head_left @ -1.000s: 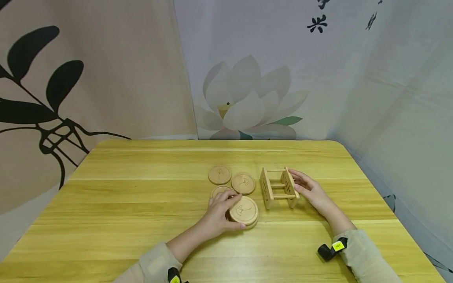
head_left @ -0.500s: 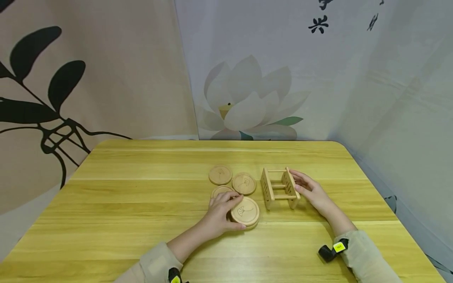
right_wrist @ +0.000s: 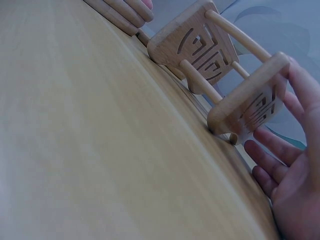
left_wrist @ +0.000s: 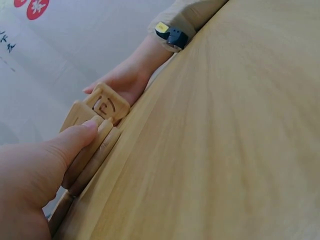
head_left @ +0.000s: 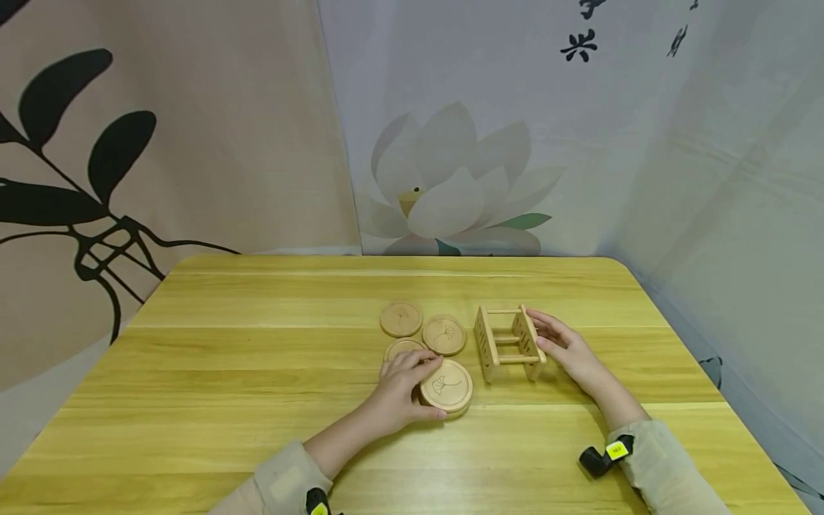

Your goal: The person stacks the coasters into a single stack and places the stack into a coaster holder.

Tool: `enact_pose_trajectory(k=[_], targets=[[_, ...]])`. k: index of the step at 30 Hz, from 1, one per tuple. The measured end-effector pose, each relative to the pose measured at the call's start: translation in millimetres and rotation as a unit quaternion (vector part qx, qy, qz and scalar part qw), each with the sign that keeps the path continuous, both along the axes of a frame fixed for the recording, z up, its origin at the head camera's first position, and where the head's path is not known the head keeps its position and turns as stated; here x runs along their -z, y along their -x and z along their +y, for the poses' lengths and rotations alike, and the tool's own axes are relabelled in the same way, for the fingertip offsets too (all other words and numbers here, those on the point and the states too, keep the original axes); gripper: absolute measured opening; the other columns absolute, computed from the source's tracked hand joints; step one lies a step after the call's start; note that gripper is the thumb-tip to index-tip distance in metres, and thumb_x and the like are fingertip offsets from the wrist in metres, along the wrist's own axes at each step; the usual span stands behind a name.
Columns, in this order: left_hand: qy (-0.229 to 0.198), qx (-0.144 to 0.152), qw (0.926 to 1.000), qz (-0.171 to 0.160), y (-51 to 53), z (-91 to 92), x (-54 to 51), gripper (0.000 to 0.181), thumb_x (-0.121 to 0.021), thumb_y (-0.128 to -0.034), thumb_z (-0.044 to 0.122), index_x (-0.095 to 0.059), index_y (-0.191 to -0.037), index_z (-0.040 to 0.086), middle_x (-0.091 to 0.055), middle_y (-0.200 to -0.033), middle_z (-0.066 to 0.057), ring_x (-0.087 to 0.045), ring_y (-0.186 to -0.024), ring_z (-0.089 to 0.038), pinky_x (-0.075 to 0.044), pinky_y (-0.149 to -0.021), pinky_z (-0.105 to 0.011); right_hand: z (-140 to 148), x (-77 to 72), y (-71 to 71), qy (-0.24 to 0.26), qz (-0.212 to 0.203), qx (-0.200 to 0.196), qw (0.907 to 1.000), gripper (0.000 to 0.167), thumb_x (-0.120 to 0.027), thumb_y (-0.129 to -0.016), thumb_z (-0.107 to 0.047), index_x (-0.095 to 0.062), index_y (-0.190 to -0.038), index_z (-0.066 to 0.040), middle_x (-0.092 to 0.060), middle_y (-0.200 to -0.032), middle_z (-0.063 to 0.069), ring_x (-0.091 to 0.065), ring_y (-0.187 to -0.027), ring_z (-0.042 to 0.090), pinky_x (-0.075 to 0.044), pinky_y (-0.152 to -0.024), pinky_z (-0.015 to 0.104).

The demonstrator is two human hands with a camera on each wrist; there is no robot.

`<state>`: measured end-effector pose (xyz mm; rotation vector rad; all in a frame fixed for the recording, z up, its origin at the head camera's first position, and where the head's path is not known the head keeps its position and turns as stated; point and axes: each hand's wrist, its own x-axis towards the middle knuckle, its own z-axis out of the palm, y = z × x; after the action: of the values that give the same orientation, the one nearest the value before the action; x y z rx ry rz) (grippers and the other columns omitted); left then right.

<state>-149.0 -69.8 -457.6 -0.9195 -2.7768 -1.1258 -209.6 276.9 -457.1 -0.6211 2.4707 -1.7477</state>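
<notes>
Pale wooden round coasters with an engraved ginkgo leaf lie near the table's middle. My left hand [head_left: 400, 390] holds a small stack of coasters [head_left: 446, 386] by the rim, thumb on the near side and fingers on the far side. In the left wrist view the thumb presses the edge of the stacked coasters [left_wrist: 95, 155]. To the right stands a wooden rack [head_left: 507, 343] with two slotted end panels joined by rods. My right hand [head_left: 566, 347] touches its right panel with relaxed fingers; the right wrist view shows the fingers [right_wrist: 267, 157] beside that panel.
Behind the held stack lie more coasters: one at the back left [head_left: 400, 318], one nearer the rack [head_left: 444, 335], and one partly under the left fingers [head_left: 402, 347]. The wooden table [head_left: 257, 400] ends at a fabric backdrop [head_left: 483, 71] with printed plants.
Almost nothing differs. Both hands keep their places on the coaster stack and at the rack; the whole view has shifted very slightly.
</notes>
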Motion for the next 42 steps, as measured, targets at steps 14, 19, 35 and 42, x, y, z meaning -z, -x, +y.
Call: enact_pose_trajectory(k=[14,19,35,42], targets=[[-0.033,-0.015,0.9992,-0.018,-0.6,-4.7,-4.0,0.094,-0.081,-0.0659,0.048,-0.045,-0.143,0.008,-0.041,-0.144,-0.003,-0.029,-0.133,-0.023,-0.017,-0.103,-0.055,-1,-0.8,0.1,0.007,-0.001,-0.003,1.0,0.049,-0.05,-0.1,-0.008,-0.036,-0.147,-0.004,-0.045,-0.137,0.025,-0.052,-0.112,0.007,-0.041,-0.09,0.019],[-0.056,-0.018,0.9982,-0.006,1.6,-9.3,-4.8,0.094,-0.08,-0.0667,0.05,-0.045,-0.142,0.005,-0.04,-0.144,-0.009,-0.028,-0.134,-0.026,-0.017,-0.103,-0.056,-1,-3.8,-2.4,0.007,-0.002,-0.006,1.0,0.049,-0.049,-0.1,-0.009,-0.035,-0.147,-0.004,-0.045,-0.136,0.026,-0.052,-0.112,0.007,-0.041,-0.09,0.019],[-0.05,-0.06,0.9969,0.001,12.5,-28.3,-4.2,0.091,-0.083,-0.0692,0.042,-0.043,-0.144,0.009,-0.038,-0.145,-0.012,-0.031,-0.132,-0.03,-0.017,-0.101,-0.055,-1,-2.1,-1.9,0.01,-0.005,-0.008,0.9999,0.05,-0.049,-0.1,-0.009,-0.035,-0.148,-0.005,-0.045,-0.137,0.025,-0.051,-0.114,0.008,-0.041,-0.09,0.02],[-0.051,-0.074,0.9959,-0.001,17.9,-35.9,-2.6,0.092,-0.084,-0.0671,0.042,-0.044,-0.144,0.011,-0.039,-0.145,-0.013,-0.031,-0.131,-0.033,-0.017,-0.101,-0.055,0,-1.5,-1.3,0.012,-0.007,-0.004,0.9999,0.05,-0.05,-0.1,-0.009,-0.035,-0.148,-0.005,-0.044,-0.137,0.026,-0.051,-0.113,0.009,-0.041,-0.09,0.02]])
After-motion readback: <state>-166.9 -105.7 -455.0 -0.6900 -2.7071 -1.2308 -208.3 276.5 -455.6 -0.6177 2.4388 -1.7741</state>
